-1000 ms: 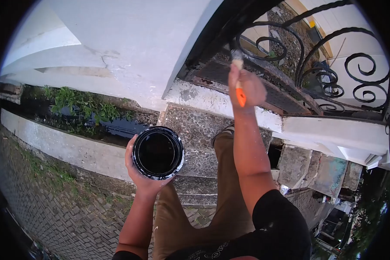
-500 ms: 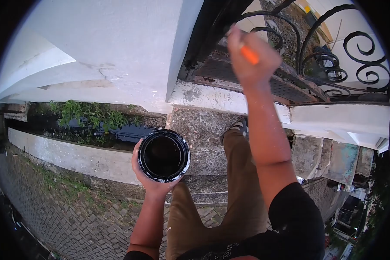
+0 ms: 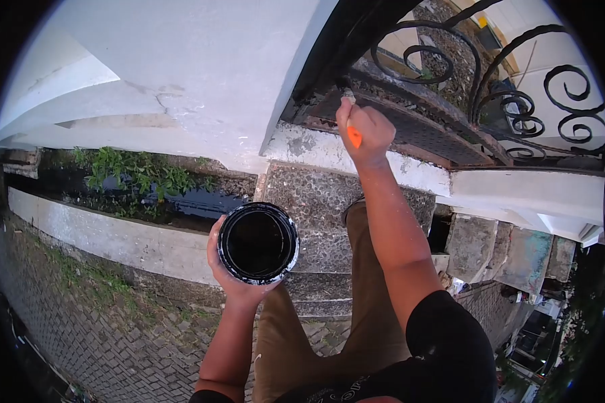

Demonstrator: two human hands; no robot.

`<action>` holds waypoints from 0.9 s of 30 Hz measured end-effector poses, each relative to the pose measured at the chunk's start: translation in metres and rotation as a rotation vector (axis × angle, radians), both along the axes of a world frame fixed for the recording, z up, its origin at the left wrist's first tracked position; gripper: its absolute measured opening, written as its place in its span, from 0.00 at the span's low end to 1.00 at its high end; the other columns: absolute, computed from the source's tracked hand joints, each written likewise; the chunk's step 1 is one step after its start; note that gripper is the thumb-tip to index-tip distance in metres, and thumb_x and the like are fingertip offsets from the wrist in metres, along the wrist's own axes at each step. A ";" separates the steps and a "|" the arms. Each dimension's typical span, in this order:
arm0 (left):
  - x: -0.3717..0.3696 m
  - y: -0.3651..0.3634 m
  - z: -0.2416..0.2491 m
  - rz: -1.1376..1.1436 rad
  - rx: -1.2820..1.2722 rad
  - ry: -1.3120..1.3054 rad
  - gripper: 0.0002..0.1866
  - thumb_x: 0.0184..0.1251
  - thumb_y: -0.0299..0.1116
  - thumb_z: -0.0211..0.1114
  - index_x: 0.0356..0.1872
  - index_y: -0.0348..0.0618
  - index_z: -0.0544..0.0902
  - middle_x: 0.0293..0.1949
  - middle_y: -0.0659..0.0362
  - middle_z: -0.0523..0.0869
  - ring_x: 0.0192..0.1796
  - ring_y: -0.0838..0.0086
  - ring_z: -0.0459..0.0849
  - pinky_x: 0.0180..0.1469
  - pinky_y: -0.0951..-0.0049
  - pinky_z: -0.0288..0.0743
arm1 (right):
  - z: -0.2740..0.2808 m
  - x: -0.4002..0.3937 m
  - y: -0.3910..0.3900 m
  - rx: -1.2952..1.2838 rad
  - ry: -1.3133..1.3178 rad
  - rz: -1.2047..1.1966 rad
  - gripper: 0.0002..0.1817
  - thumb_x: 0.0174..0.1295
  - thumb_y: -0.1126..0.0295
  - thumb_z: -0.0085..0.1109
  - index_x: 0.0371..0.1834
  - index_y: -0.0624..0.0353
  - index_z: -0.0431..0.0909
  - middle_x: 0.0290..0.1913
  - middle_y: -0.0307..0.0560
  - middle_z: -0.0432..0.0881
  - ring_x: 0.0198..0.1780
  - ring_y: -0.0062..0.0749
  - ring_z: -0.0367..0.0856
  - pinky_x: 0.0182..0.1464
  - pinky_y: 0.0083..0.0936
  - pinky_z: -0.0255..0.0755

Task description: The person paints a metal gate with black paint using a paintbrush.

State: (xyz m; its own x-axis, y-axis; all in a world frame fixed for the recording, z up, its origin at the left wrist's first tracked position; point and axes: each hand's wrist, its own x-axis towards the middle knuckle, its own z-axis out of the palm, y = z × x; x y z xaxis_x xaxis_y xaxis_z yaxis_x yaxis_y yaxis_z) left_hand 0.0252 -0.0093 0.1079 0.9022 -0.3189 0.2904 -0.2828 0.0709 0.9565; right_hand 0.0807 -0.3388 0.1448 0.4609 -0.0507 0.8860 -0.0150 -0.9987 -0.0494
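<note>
My left hand [image 3: 230, 272] is wrapped round a paint can [image 3: 290, 232] that holds black paint, its rim smeared with black over white. In my right hand [image 3: 368, 132], closed in a fist, is a paintbrush [image 3: 349, 96] whose orange handle end shows below the fingers. The dark bristles point up and away, right at the lower part of the metal gate [image 3: 410, 111] near its black post [image 3: 329, 57]. Fresh-looking black coats the post, while the gate's lower panel looks dull and rusty.
A white wall [image 3: 202, 60] rises at the left. Below it runs a drainage ditch [image 3: 202, 207] with green plants [image 3: 138, 174] and a concrete edge [image 3: 114, 232]. Pebbled steps [image 3: 316, 195] lie under my legs. Stone slabs [image 3: 474, 245] are at the right, brick paving [image 3: 128, 336] at the lower left.
My right hand has come down and slightly left with the paintbrush, from the upper post to the gate's lower part. My left hand and the can have barely shifted.
</note>
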 end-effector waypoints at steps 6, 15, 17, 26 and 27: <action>0.001 -0.004 0.004 0.028 0.039 -0.012 0.67 0.35 0.46 0.90 0.76 0.46 0.53 0.72 0.42 0.62 0.70 0.51 0.71 0.72 0.51 0.68 | 0.099 0.013 -0.011 -0.198 -0.317 -0.128 0.15 0.53 0.73 0.77 0.20 0.56 0.76 0.18 0.42 0.77 0.15 0.32 0.72 0.20 0.28 0.69; 0.024 -0.036 -0.001 0.022 -0.017 -0.197 0.61 0.35 0.39 0.90 0.73 0.43 0.59 0.66 0.42 0.73 0.68 0.54 0.75 0.71 0.54 0.70 | 0.148 -0.100 0.072 0.945 -0.026 0.423 0.10 0.61 0.74 0.67 0.32 0.60 0.72 0.18 0.42 0.76 0.21 0.23 0.78 0.22 0.22 0.69; 0.032 -0.042 0.005 0.051 0.066 -0.335 0.59 0.38 0.38 0.89 0.73 0.46 0.61 0.66 0.40 0.73 0.67 0.50 0.75 0.69 0.54 0.71 | 0.150 -0.110 0.079 0.928 0.173 0.580 0.09 0.56 0.77 0.69 0.28 0.59 0.74 0.18 0.43 0.78 0.20 0.25 0.79 0.21 0.23 0.68; 0.035 -0.046 0.005 0.102 0.136 -0.460 0.51 0.37 0.44 0.86 0.66 0.46 0.66 0.63 0.45 0.77 0.61 0.47 0.79 0.62 0.44 0.70 | 0.128 -0.077 0.106 0.470 0.836 0.531 0.10 0.44 0.79 0.75 0.22 0.57 0.80 0.18 0.43 0.76 0.17 0.35 0.75 0.20 0.26 0.65; 0.035 -0.046 0.004 0.108 0.142 -0.468 0.51 0.37 0.44 0.86 0.66 0.46 0.67 0.63 0.45 0.77 0.61 0.48 0.79 0.62 0.44 0.70 | 0.121 -0.076 0.107 0.460 0.839 0.529 0.10 0.45 0.79 0.75 0.21 0.58 0.80 0.18 0.43 0.76 0.17 0.34 0.75 0.21 0.26 0.65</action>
State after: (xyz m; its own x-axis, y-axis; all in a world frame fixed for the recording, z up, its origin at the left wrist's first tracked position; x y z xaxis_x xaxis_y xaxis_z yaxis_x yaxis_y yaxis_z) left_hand 0.0598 -0.0552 0.1121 0.7157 -0.2965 0.6323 -0.6824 -0.1045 0.7234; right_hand 0.0043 -0.2322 0.2657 0.9702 0.0862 0.2265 0.2077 -0.7772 -0.5940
